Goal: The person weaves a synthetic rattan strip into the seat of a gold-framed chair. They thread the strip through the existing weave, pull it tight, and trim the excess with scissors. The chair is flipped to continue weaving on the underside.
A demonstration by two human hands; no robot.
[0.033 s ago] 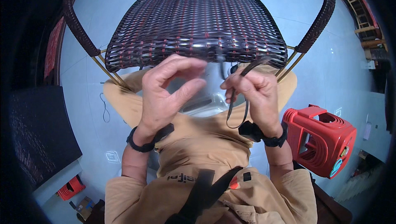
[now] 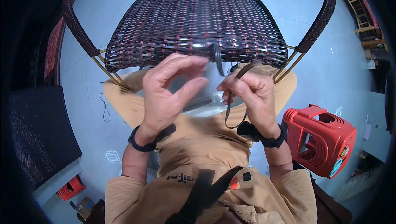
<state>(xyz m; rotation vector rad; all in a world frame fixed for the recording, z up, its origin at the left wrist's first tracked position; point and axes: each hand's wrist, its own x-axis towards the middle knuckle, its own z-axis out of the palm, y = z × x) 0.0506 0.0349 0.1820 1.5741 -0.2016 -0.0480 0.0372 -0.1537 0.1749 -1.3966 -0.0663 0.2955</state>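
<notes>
The woven chair (image 2: 198, 18) in dark brown strips with red accents lies in front of me, its woven edge just beyond my hands. My right hand (image 2: 258, 96) is closed on a thin, dark flat weaving strip (image 2: 246, 68), pinched between thumb and fingers; part of it loops below the hand. Another length of dark strip (image 2: 218, 59) hangs from the woven edge between my hands; whether it joins the held piece is hidden. Close to the edge, my left hand (image 2: 165, 90) holds nothing visible, its thumb and fingers curved apart. Its fingertips are blurred.
A red plastic stool (image 2: 297, 141) lies on its side at the right, with a teal ring-shaped item (image 2: 337, 168) on it. At the left stands a dark panel-like surface (image 2: 45, 137). A thin cord loop (image 2: 105, 110) is on the grey floor. The chair's armrests curve up on both sides.
My right hand has shifted slightly left with the strip. The strip at the woven edge hangs a little differently. My left hand has moved very slightly right.
</notes>
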